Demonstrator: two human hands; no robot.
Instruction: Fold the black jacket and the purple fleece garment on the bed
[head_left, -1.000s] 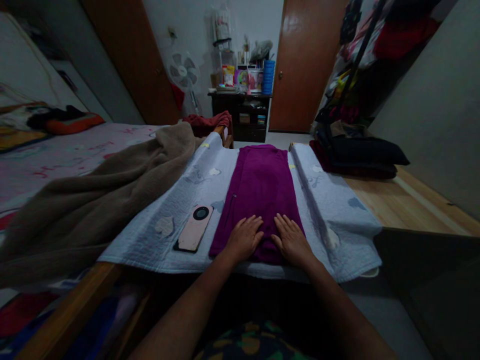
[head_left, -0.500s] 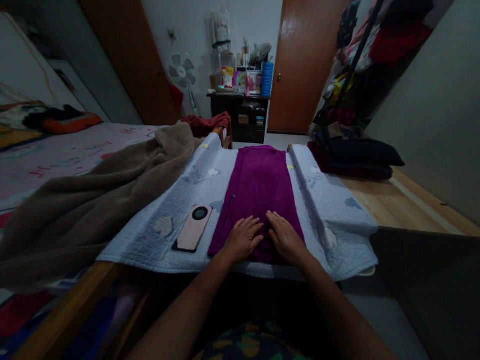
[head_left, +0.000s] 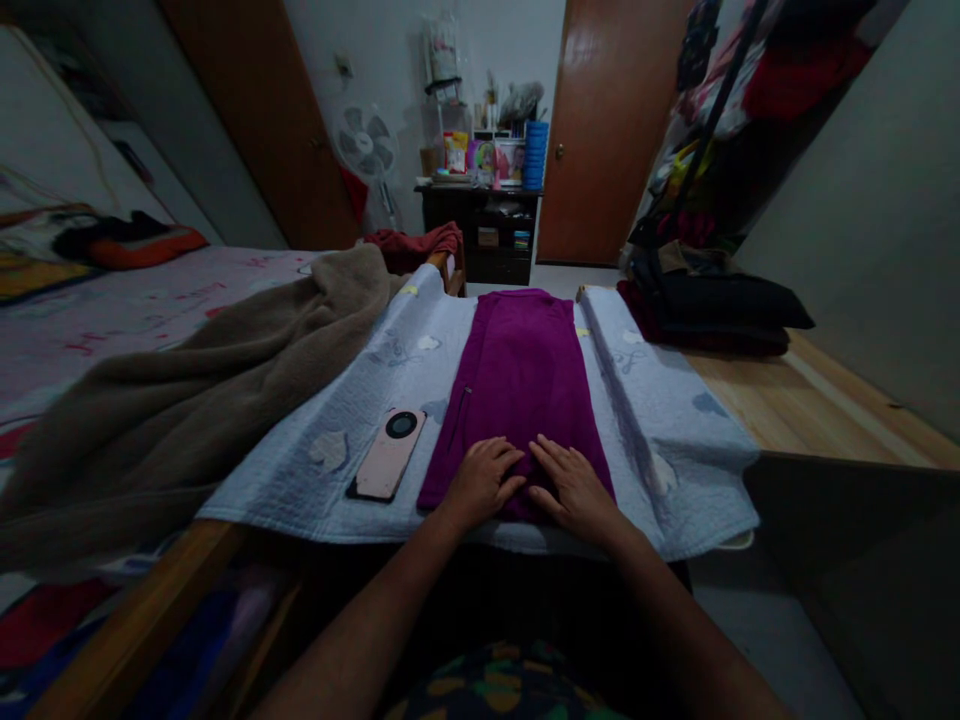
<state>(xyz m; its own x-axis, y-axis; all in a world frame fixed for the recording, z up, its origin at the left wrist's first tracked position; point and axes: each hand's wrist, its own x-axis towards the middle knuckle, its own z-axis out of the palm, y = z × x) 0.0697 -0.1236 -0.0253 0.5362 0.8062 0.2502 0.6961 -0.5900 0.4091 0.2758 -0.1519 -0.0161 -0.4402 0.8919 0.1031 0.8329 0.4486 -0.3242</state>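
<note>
A purple garment (head_left: 525, 370), folded into a long panel with a short zipper on its left side, lies flat on a light blue quilted cloth (head_left: 675, 410). My left hand (head_left: 484, 483) rests palm down on the garment's near end, fingers stretched out. Beside it, my right hand (head_left: 574, 488) also lies flat on the fabric, its thumb pointing toward the left hand. Neither hand grips the cloth. Left of the garment, a pink phone (head_left: 388, 455) lies with its round camera facing up.
A brown blanket (head_left: 225, 390) covers the bed edge at left. Folded dark clothes (head_left: 712, 300) are stacked on a wooden surface (head_left: 817, 405) at right. Farther back stand a white fan (head_left: 367, 145), a dark cabinet (head_left: 480, 235) and a brown door (head_left: 600, 150).
Both hands have slid slightly toward me along the garment's near end. The right thumb has spread out toward the left hand. The garment and phone stay in place.
</note>
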